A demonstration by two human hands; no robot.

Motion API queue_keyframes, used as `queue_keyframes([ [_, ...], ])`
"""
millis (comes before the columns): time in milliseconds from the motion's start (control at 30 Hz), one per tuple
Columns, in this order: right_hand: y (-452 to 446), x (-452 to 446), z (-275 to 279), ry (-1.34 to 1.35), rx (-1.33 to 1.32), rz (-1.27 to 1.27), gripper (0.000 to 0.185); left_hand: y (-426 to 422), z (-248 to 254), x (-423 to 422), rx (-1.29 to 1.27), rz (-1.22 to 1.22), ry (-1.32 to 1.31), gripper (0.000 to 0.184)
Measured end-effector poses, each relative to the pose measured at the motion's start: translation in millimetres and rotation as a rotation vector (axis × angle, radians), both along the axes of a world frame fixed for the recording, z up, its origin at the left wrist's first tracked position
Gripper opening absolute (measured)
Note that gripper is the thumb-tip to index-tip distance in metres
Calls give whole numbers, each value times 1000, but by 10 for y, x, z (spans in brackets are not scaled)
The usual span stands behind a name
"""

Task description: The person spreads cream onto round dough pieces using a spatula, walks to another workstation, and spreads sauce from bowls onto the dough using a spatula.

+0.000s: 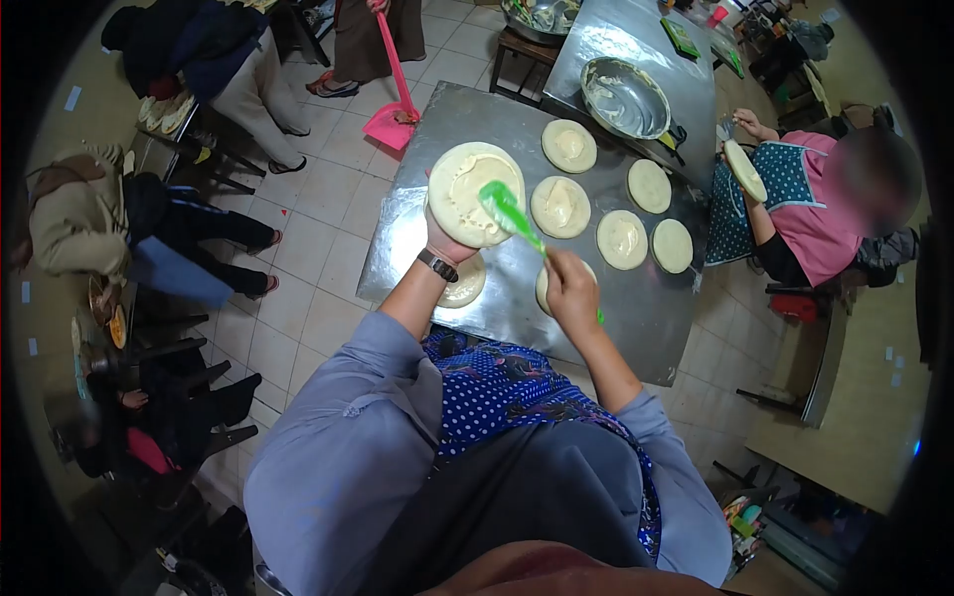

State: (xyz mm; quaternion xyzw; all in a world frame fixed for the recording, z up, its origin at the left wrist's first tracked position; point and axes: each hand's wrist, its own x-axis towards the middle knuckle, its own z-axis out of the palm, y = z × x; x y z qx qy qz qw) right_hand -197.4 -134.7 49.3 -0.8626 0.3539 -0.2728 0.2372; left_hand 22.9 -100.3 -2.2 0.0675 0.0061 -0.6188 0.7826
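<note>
My left hand [447, 244] holds up a round, pale dough disc [449, 207] from beneath, with most of its fingers hidden under it. A cream-coloured spread covers the disc's middle. In my right hand [573, 294] is a green spatula [518, 219], its fingers wrapped round the handle; the smeared blade lies over the spread. Several similar discs sit on the metal table, some with spread on top, such as the disc [560, 208] just right of the held one. Another disc [463, 286] lies partly hidden below my left hand, and one more is partly behind my right hand.
The metal table [497, 114] meets a second table holding a metal bowl [624, 99] smeared with cream. At right, a person [805, 189] in a dotted apron holds a disc. A pink dustpan [390, 126] is on the tiled floor. Other people stand at left.
</note>
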Motion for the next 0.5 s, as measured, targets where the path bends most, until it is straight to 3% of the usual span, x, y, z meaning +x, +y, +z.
queue_keyframes([
  [67, 147, -153, -55, -65, 62, 52, 17, 19, 3, -22, 32, 8, -64, 71],
  [133, 232, -251, -2, -89, 789, 134, 15, 56, -11, -29, 67, -67, -98, 74],
  [167, 223, -264, -16, -175, 832, 106, 15, 48, -21, -80, 44, -48, -44, 73],
  [267, -72, -180, -89, -240, 736, -71, 16, 61, 32, -278, 95, -104, -74, 70],
  [400, -70, -22, 82, -120, 638, 94, 15, 7, -68, -439, 178, -196, -169, 71],
  [500, 26, -167, 144, 4, 344, 199, 17, 61, -51, -371, 55, -216, -51, 71],
])
